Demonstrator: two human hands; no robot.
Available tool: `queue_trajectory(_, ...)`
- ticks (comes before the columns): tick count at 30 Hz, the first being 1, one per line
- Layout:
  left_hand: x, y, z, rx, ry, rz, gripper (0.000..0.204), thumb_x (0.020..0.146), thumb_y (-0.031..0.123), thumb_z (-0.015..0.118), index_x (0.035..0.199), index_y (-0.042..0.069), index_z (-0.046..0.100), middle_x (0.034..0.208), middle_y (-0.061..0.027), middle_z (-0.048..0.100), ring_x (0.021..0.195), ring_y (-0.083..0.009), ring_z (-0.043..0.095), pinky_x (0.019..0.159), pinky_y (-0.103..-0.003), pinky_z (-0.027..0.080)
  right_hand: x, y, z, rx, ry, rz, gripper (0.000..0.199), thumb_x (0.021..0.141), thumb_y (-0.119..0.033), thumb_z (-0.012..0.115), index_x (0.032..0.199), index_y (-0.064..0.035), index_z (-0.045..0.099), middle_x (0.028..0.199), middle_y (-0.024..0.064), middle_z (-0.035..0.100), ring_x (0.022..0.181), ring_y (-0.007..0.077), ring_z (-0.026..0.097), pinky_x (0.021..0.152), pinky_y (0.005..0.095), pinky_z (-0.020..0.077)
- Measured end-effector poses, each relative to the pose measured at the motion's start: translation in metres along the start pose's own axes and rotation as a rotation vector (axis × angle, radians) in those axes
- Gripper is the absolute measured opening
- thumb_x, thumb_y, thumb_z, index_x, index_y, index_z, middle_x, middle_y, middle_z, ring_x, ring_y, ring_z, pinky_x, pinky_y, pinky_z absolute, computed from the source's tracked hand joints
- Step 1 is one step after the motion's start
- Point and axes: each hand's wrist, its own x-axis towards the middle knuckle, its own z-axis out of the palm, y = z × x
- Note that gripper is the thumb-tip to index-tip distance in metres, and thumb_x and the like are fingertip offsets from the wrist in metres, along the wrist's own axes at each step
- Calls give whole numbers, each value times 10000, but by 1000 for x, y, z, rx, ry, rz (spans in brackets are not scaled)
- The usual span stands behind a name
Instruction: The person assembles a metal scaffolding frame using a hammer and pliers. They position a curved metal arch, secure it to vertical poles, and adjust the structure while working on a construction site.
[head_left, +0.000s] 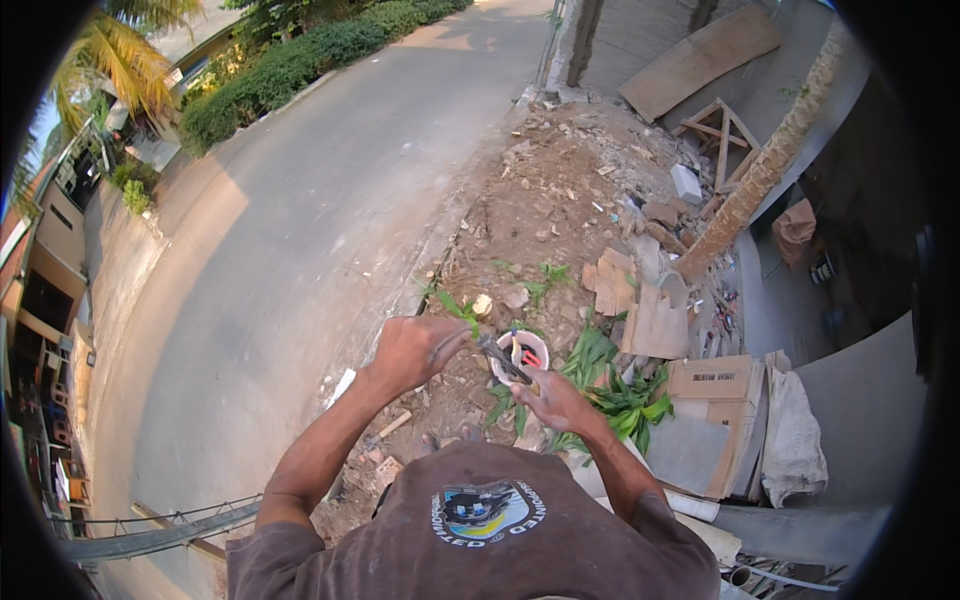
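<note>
In front of my chest my left hand is closed round a thin leafy plant stem, whose green leaves stick up past my knuckles. My right hand grips a dark metal hand tool by its handle end. The tool slants up and left, its far tip close to the fingers of my left hand; whether it is shears or pliers I cannot tell. Beyond and partly behind it on the ground stands a small pale bucket with red and white-handled items inside. Cut green leaves lie in a heap right of my right hand.
Rubble and bare soil stretch ahead, with a paved road to the left. A leaning tree trunk, flattened cardboard, a whitish sack and a wooden frame are on the right. A grey pipe lies at lower left.
</note>
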Motion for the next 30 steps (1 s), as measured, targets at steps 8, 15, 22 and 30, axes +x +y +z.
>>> queue_trajectory(8,13,2,-2,35,-53,97,209,944,243,696,1069,102,785,931,-116,768,763,-308,732,657,-401,581,-17,-20,-7,55,68,54,503,1028,-365,584,1288,67,582,1032,285,686,1002,416,676,895,478,496)
queue_trajectory(15,19,12,-11,-31,-81,161,209,955,259,671,1055,108,775,927,-110,764,784,-305,729,670,-407,578,-25,-3,1,1,204,19,420,1017,-399,605,1087,14,616,885,230,667,862,418,657,787,485,490)
queue_trajectory(22,23,35,-14,-76,-70,195,200,932,224,712,1057,86,787,936,-121,773,785,-304,750,674,-385,597,-18,21,13,-46,358,-9,413,980,-432,650,1008,-21,615,836,193,642,798,415,633,721,480,481)
queue_trajectory(30,33,57,-17,-61,-105,241,181,922,215,692,1056,117,765,867,-99,753,736,-285,729,613,-397,567,-19,19,17,78,403,-100,339,978,-328,684,1052,1,656,838,159,635,746,318,618,721,423,493)
